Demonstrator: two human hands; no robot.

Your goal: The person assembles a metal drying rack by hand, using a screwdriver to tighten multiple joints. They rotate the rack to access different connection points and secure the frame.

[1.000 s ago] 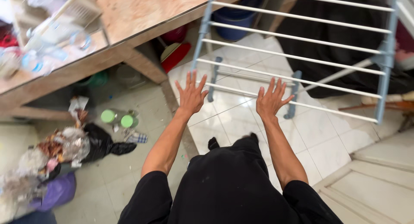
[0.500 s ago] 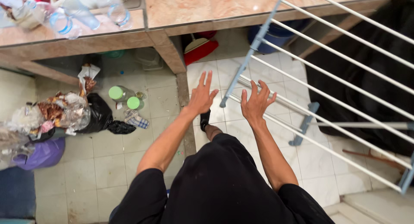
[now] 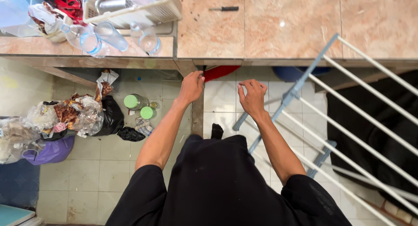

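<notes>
Bench (image 3: pixel 278 26) of pinkish stone filled the top of the view, with a blue-and-white drying rack (image 3: pixel 348 117) leaning beside it on the tiled floor (image 3: pixel 104 165). Rubbish bags (image 3: pixel 65 121) lay left, and a white basket (image 3: pixel 139 8) and a small screwdriver (image 3: pixel 223 9) sat on the bench. Right hand (image 3: pixel 252 97) hovered just beside the rack's blue corner, fingers loosely curled, gripping nothing. Left hand (image 3: pixel 190 87) reached toward the bench edge, fingers bent and empty. Nothing was grasped yet; the rack stood untouched.
</notes>
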